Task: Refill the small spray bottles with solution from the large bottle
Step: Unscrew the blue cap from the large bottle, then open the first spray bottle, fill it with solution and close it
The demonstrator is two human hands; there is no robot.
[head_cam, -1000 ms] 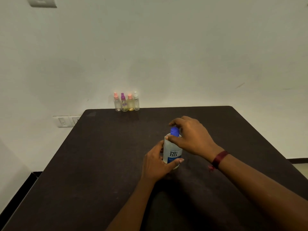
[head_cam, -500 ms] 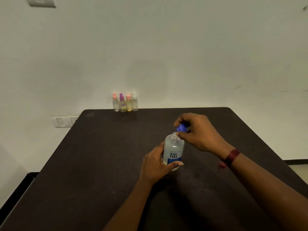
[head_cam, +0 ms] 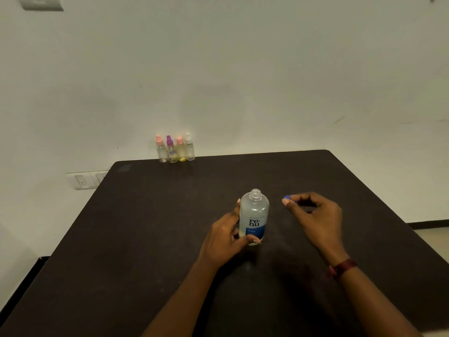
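The large clear bottle (head_cam: 254, 212) with a blue and white label stands upright mid-table, its threaded neck uncapped. My left hand (head_cam: 224, 235) grips its lower body from the left. My right hand (head_cam: 315, 218) hovers to the right of the bottle and pinches the small blue cap (head_cam: 287, 198) between thumb and fingertips. Several small spray bottles (head_cam: 175, 149) with pink, purple, orange and white tops stand in a row at the table's far edge against the wall.
The dark table (head_cam: 145, 239) reaches the white wall at the back. A wall switch plate (head_cam: 83, 181) sits low on the left beyond the table edge. Floor shows at the far right and lower left.
My right hand twisted the blue cap off the large bottle, lifted it and carried it away to the right. My left hand stayed on the bottle.
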